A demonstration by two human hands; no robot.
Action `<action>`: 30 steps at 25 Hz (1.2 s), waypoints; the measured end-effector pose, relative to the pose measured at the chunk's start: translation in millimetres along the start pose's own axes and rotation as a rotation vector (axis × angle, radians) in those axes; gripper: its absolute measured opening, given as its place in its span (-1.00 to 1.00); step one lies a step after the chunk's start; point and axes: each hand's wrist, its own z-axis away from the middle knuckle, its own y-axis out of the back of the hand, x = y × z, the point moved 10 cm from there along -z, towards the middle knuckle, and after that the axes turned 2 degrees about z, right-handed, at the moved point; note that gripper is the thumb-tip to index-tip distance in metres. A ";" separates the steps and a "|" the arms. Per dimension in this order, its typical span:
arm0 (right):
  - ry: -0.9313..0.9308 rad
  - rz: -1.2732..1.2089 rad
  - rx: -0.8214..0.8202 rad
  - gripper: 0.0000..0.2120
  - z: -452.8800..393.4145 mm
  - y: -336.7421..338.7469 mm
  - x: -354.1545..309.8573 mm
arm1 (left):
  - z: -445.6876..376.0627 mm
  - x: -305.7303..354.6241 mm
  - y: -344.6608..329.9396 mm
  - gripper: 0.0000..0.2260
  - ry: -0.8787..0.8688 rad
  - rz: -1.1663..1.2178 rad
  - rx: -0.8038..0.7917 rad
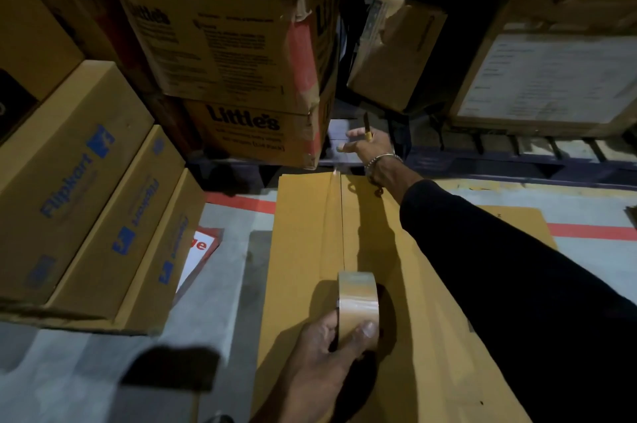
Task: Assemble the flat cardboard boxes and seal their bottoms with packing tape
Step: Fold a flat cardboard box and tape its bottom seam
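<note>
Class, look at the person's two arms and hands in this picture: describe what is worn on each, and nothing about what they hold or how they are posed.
The right hand has a thin silver metal bangle at its wrist, and a long black sleeve covers that arm. The left hand is bare; no sleeve, ring or band is visible on it.

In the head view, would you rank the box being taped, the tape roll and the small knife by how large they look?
Largest to smallest:
1. The box being taped, by far the largest.
2. The tape roll, gripped by the left hand.
3. The knife in the right hand, though it is farthest away.
</note>
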 end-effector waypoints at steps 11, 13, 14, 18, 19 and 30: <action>-0.153 0.478 -0.046 -0.77 -47.1 -21.4 54.4 | -12.2 -16.1 8.4 -0.74 -0.008 0.082 0.049; -0.176 0.690 -0.159 -0.71 -42.7 -31.3 55.0 | -10.7 -18.7 8.8 -0.72 -0.001 0.077 0.054; -0.171 0.827 -0.253 -0.67 -39.3 -38.4 53.2 | -10.3 -20.7 9.5 -0.74 0.005 0.070 0.058; -0.159 1.092 -0.336 -0.73 -26.2 -35.0 33.4 | -6.9 -19.9 6.9 -0.80 0.041 0.027 0.044; -0.089 1.154 -0.328 -0.74 -23.2 -31.2 27.7 | -5.9 -19.3 5.1 -0.79 0.055 0.029 0.039; 0.449 0.822 -0.017 -0.28 14.2 -4.4 0.8 | -1.5 -0.1 -0.5 -0.83 -0.038 -0.010 0.081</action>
